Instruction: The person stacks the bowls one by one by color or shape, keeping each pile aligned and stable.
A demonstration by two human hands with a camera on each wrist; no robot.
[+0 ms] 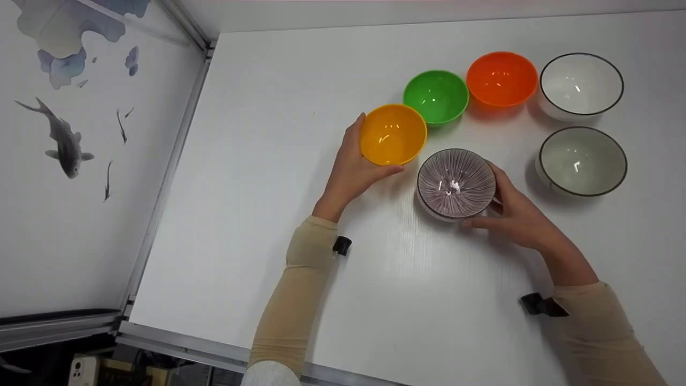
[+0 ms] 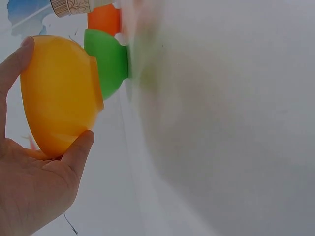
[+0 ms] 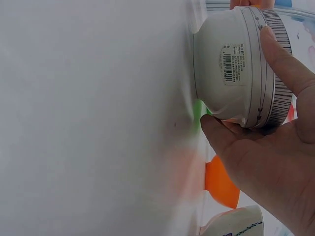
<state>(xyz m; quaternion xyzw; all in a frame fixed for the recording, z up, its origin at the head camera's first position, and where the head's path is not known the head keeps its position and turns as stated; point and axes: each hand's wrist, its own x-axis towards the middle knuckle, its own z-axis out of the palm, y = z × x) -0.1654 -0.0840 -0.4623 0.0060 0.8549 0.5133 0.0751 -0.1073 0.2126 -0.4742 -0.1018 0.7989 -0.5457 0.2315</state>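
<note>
In the head view my left hand grips a yellow bowl by its side, thumb near the front and fingers behind. The left wrist view shows this bowl raised off the table and tilted. My right hand holds the right side of a bowl with purple-striped inside. From the right wrist, that striped bowl sits nested in a white bowl with a barcode label, whose base appears to rest on the table. A green bowl stands just behind the yellow one.
An orange bowl stands right of the green one. At the far right are a white dark-rimmed bowl and, in front of it, a grey-green bowl. A panel with a painted fish borders the white table on the left.
</note>
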